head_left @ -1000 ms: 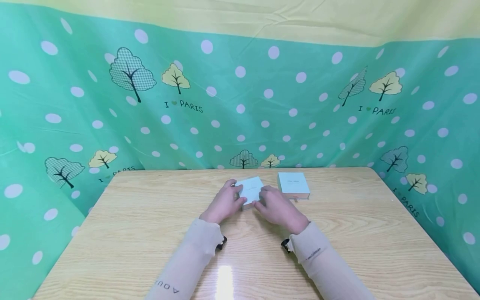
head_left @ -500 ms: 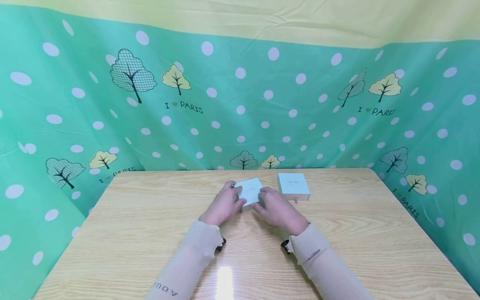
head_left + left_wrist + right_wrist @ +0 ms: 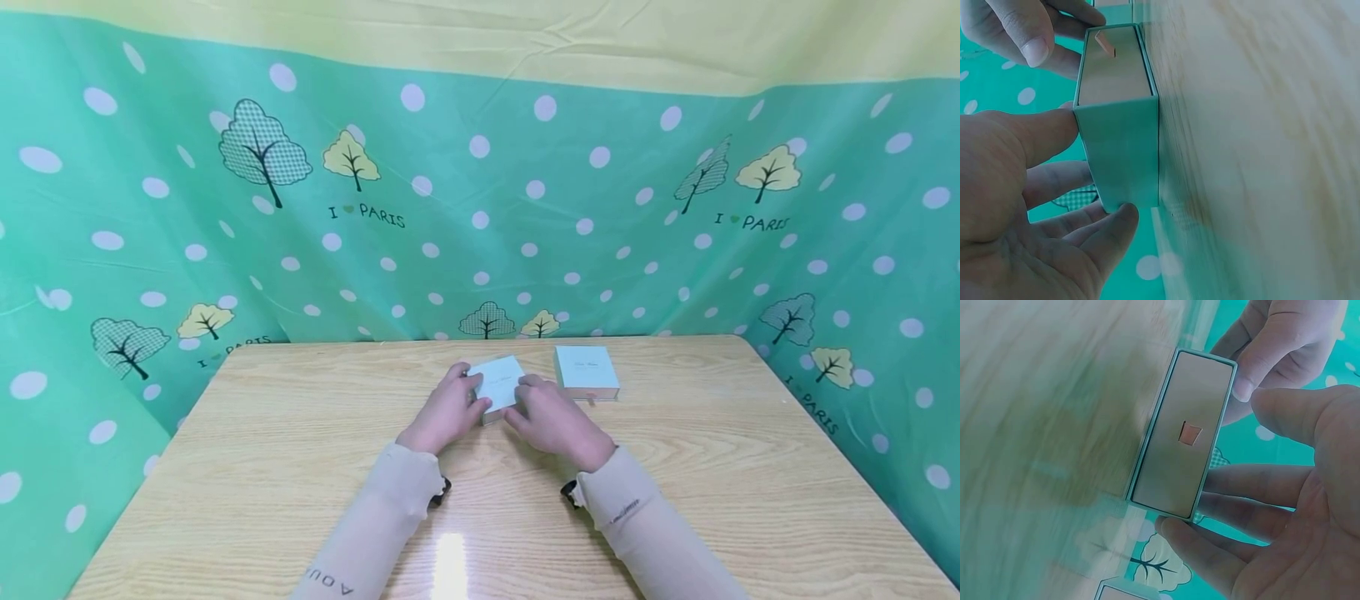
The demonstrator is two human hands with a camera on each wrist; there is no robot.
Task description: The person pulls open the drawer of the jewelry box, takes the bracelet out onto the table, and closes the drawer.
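A small pale blue drawer-style gift box (image 3: 499, 382) with faint lettering on its lid stands on the table, turned slightly askew. My left hand (image 3: 444, 408) grips its left side, thumb near the front corner and fingers along the side and top. From the right, my right hand (image 3: 557, 421) holds it, fingers curled at the right edge and thumb toward the front. The wrist views show its plain front panel (image 3: 1179, 472) flush in the blue sleeve, with a short pinkish pull tab (image 3: 1105, 45). Parts of the lid are hidden under the fingers.
A second matching pale blue box (image 3: 587, 367) sits just to the right and slightly farther back, its tab facing the front. Both stand on a light wood table (image 3: 315, 400). A green dotted curtain (image 3: 480, 192) hangs close behind and along both sides.
The held box and both hands have shifted very slightly toward the front of the table. Both hands stay on the box; the second box stays put.
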